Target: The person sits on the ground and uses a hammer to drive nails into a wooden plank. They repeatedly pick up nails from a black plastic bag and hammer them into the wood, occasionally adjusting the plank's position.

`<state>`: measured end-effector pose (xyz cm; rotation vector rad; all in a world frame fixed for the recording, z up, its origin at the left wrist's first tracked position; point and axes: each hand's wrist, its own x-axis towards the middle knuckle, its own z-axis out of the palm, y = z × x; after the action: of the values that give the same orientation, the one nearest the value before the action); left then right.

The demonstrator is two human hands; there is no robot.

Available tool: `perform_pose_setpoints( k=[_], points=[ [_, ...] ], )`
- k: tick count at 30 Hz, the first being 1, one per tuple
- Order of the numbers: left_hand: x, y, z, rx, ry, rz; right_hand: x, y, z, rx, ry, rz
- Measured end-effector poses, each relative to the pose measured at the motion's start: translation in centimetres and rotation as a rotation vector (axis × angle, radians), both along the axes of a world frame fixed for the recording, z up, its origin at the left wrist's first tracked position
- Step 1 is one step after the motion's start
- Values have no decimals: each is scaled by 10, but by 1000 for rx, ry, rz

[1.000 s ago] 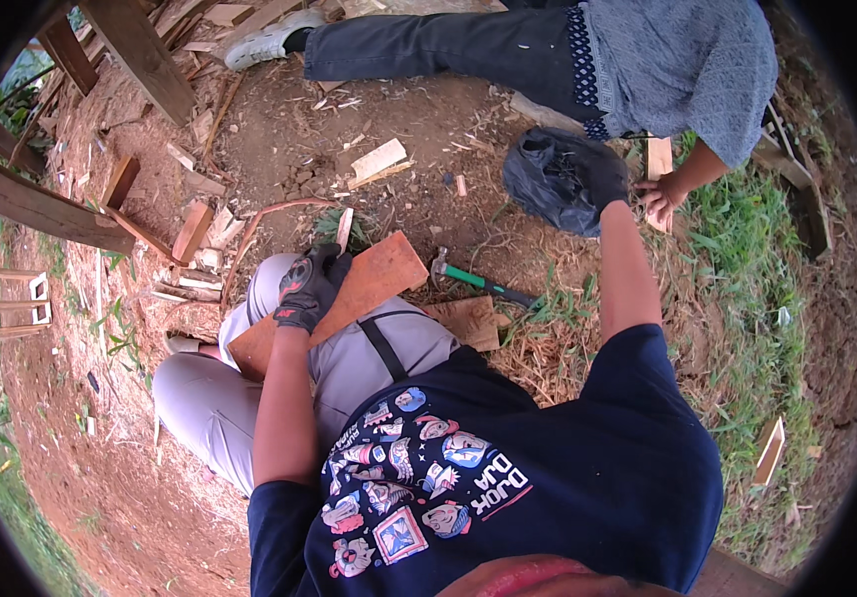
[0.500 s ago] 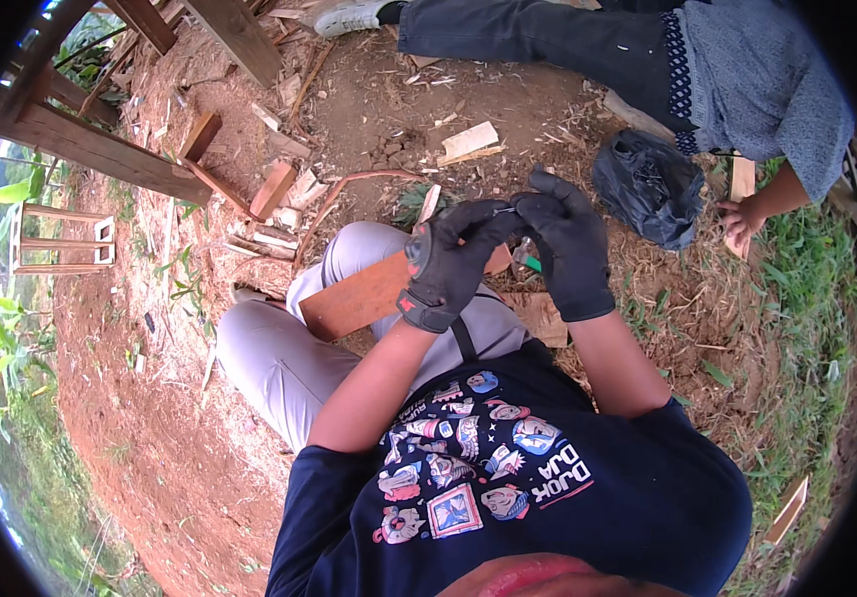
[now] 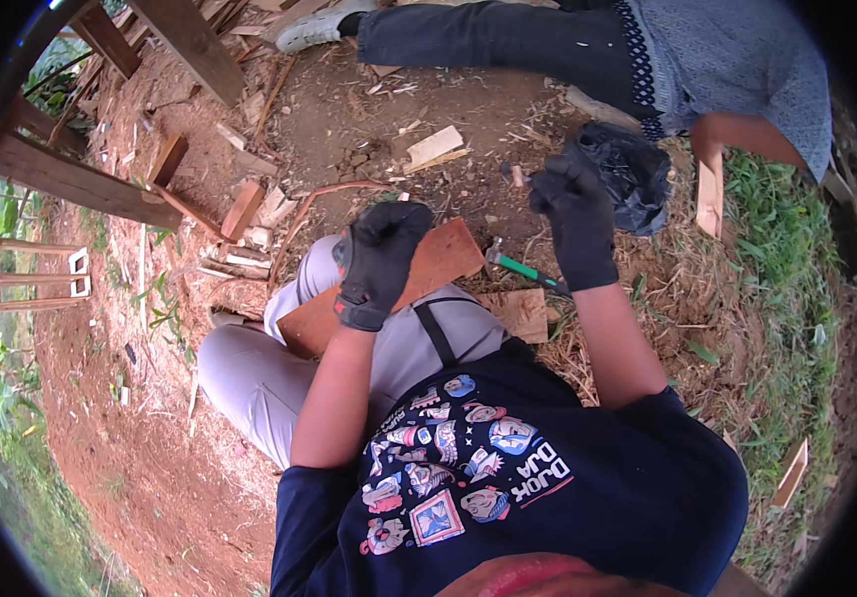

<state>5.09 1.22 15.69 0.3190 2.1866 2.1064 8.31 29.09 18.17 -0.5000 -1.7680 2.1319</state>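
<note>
My left hand [image 3: 380, 261], in a black glove, is closed in a fist above the reddish-brown board [image 3: 448, 261] lying across my lap. A tiny light speck shows at its fingertips, too small to name. My right hand [image 3: 579, 224], also gloved, is raised to the right of the board with its fingers curled in; what they hold, if anything, cannot be made out. Between the hands and lower down lies a hammer [image 3: 528, 269] with a green and black handle, its head close to the board's end. A pale wood offcut [image 3: 516, 313] rests beside my thigh.
A black plastic bag [image 3: 632, 179] sits just beyond my right hand. Another person's dark-trousered leg [image 3: 498, 40] stretches across the far side. Wood scraps [image 3: 435, 146] litter the soil. Timber posts [image 3: 185, 45] stand at far left, a small wooden frame [image 3: 40, 274] below them.
My hands, together at the fingertips before, have moved apart, the left one leftward and the right one slightly up. The hammer and board end are now uncovered. The other person's hand is no longer visible.
</note>
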Motion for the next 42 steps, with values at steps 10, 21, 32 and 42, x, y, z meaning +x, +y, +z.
perform_pose_setpoints(
  k=[10,21,32,42],
  points=[
    [-25,-10,-49,-119,33,133,2,244,-42,1567,-97,-284],
    [-14,4,-115,-381,93,101,36,12,-120,1013,-436,789],
    [-38,40,-115,-613,226,-99,-4,8,-157,856,32,903],
    [-24,63,-118,-675,197,-34,-5,15,-179,741,52,884]
  ],
)
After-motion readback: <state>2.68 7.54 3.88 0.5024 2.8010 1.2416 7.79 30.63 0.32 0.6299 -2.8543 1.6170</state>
